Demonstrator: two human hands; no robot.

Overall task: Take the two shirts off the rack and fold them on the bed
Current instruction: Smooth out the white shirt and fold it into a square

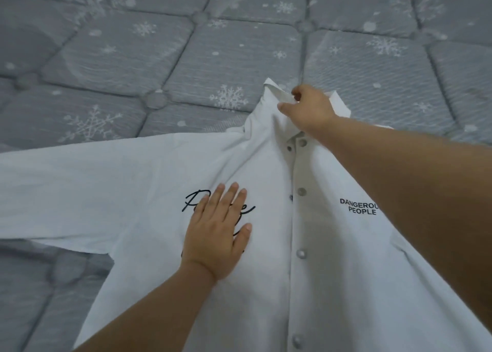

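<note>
Lying front side up on the bed (pixel 111 58), the white shirt (pixel 149 181) has its long axis running from the collar (pixel 274 93) at the far end down toward the person, with the button placket (pixel 299 218) following that line. One sleeve (pixel 53 192) stretches out flat to the left, across the grey quilted mattress cover printed with snowflakes. The left hand (pixel 215 240) rests palm down on the shirt's chest, its fingers (pixel 229 200) straight and close together, covering part of a black script print (pixel 194 200). The right hand (pixel 308 109) reaches across the shirt to the collar, where its thumb and curled fingers (pixel 295 93) pinch the collar fabric and lift it slightly off the bed. On the other chest panel, small black letters (pixel 359 206) read "DANGEROU PEOPLE", the first word partly hidden by the right forearm. The placket is buttoned shut.
</note>
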